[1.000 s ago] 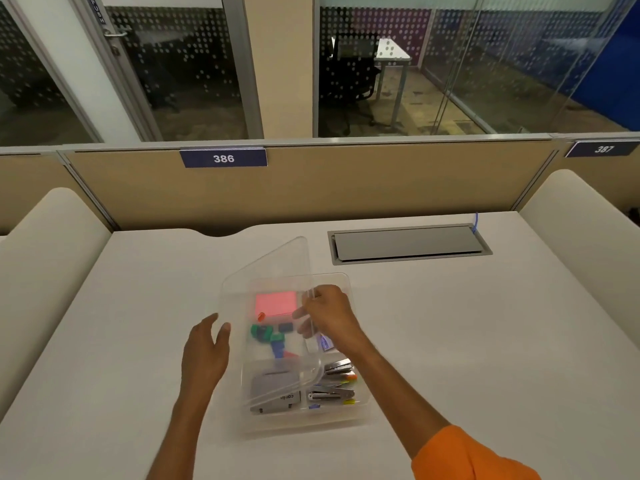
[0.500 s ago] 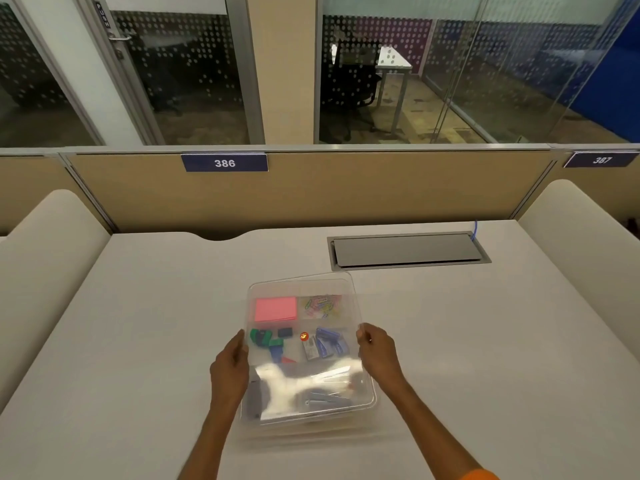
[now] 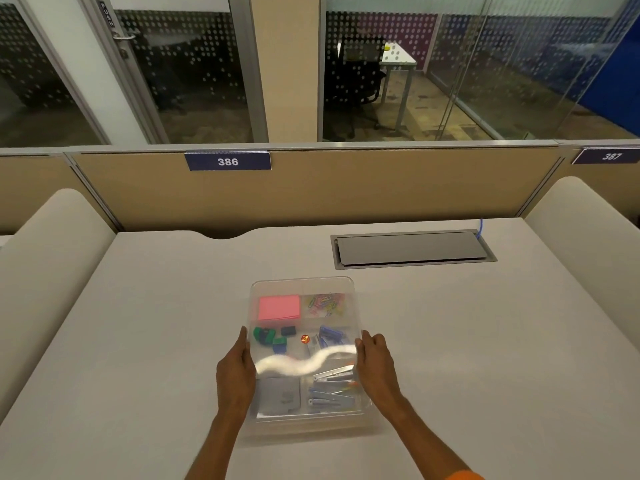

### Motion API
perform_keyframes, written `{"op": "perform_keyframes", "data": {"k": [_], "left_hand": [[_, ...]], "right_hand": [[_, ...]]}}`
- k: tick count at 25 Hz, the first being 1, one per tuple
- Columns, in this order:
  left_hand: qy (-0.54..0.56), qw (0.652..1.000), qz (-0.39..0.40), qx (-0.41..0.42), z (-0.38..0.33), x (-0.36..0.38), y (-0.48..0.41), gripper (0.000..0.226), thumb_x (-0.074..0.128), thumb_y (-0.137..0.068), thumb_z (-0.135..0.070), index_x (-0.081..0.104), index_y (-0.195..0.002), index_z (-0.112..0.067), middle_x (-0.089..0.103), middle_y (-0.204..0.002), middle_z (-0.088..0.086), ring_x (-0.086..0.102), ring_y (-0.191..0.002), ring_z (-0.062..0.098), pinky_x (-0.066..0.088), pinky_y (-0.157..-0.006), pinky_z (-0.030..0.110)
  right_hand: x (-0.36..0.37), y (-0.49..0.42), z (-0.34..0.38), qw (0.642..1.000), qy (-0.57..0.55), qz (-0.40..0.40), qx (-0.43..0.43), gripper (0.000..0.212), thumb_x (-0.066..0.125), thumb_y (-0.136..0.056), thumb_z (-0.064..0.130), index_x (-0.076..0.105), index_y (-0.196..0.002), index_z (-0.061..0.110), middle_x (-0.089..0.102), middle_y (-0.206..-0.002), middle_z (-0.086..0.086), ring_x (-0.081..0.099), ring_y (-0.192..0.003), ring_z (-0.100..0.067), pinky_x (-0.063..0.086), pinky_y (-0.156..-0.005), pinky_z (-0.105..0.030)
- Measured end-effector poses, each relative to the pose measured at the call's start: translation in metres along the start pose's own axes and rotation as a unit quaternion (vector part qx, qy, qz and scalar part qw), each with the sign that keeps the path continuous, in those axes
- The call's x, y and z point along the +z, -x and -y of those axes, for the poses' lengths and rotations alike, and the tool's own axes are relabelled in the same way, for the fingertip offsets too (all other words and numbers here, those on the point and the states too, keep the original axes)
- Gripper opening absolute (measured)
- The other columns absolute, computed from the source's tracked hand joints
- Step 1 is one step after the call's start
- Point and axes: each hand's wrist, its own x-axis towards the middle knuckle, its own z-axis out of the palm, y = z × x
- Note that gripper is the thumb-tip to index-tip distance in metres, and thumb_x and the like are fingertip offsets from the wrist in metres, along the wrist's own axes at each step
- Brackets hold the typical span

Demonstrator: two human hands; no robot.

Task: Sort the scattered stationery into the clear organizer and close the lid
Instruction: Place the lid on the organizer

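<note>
The clear organizer (image 3: 304, 284) sits on the white desk in front of me, its transparent lid lying flat over the compartments. Through the lid I see a pink sticky-note pad (image 3: 278, 307), coloured paper clips (image 3: 325, 304), green and blue binder clips (image 3: 268, 336), a small orange item (image 3: 305, 338), a grey box (image 3: 280, 396) and staplers (image 3: 332, 386). My left hand (image 3: 236, 370) presses against the organizer's left side. My right hand (image 3: 375, 363) grips the right side, fingers on the lid edge.
A grey cable hatch (image 3: 412, 249) is set into the desk (image 3: 156, 323) behind the organizer. A beige partition with the sign 386 (image 3: 228, 161) closes off the back. Padded dividers (image 3: 45, 271) flank the desk on both sides.
The lid stood tilted up with my right hand holding it; it has come down flat over the organizer. Both hands have shifted to the organizer's sides.
</note>
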Motion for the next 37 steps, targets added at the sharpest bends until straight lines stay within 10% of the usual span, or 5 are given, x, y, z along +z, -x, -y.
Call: {"op": "perform_keyframes", "data": {"k": [5, 8, 12, 17, 37], "left_hand": [[-0.054, 0.997, 0.038, 0.036, 0.015, 0.003, 0.002, 0.047, 0.029, -0.105, -0.032, 0.025, -0.152, -0.034, 0.057, -0.139, 0.004, 0.059, -0.118, 0.028, 0.050, -0.097, 0.042], [-0.143, 0.980, 0.041, 0.132, 0.014, 0.008, -0.001, 0.053, 0.021, -0.105, -0.040, 0.014, -0.155, -0.025, 0.014, -0.163, -0.004, 0.019, -0.149, 0.018, 0.027, -0.118, 0.041], [-0.292, 0.915, 0.074, 0.269, 0.005, 0.012, -0.001, 0.067, 0.029, -0.100, -0.050, 0.015, -0.155, -0.014, 0.008, -0.164, 0.001, 0.005, -0.151, 0.016, 0.013, -0.121, 0.041], [-0.339, 0.902, 0.098, 0.250, 0.000, 0.016, 0.001, 0.081, 0.026, -0.095, -0.065, 0.009, -0.156, -0.014, 0.002, -0.164, 0.003, 0.002, -0.151, 0.018, 0.012, -0.121, 0.041], [-0.352, 0.910, 0.086, 0.199, -0.010, 0.036, 0.021, 0.084, 0.023, -0.092, -0.070, 0.010, -0.156, -0.016, 0.004, -0.164, 0.010, 0.001, -0.151, 0.026, 0.005, -0.121, 0.054]], "right_hand": [[0.010, 0.005, 0.001, 0.999, -0.020, -0.014, 0.022, 0.034, 0.040, -0.102, 0.023, 0.050, -0.132, 0.011, 0.062, -0.106, -0.010, 0.063, -0.087, -0.025, 0.051, -0.071, -0.032], [0.012, 0.007, 0.005, 0.998, 0.008, -0.061, -0.004, 0.059, 0.068, -0.084, 0.010, 0.046, -0.138, 0.015, 0.058, -0.126, -0.012, 0.062, -0.105, -0.029, 0.056, -0.082, -0.036], [0.019, 0.005, 0.013, 0.990, 0.020, -0.002, -0.140, 0.078, 0.053, -0.087, -0.007, 0.015, -0.152, 0.014, 0.018, -0.159, -0.005, 0.015, -0.147, -0.014, 0.010, -0.121, -0.026], [0.029, 0.005, 0.018, 0.979, 0.123, 0.050, -0.153, 0.080, 0.006, -0.092, 0.069, 0.001, -0.154, 0.018, -0.006, -0.161, 0.004, -0.008, -0.148, -0.011, -0.002, -0.120, -0.031], [0.032, 0.021, 0.026, 0.977, 0.144, 0.031, -0.152, 0.080, 0.023, -0.093, 0.070, -0.003, -0.153, 0.024, -0.006, -0.162, 0.002, -0.008, -0.148, -0.012, 0.003, -0.123, -0.035]]}}
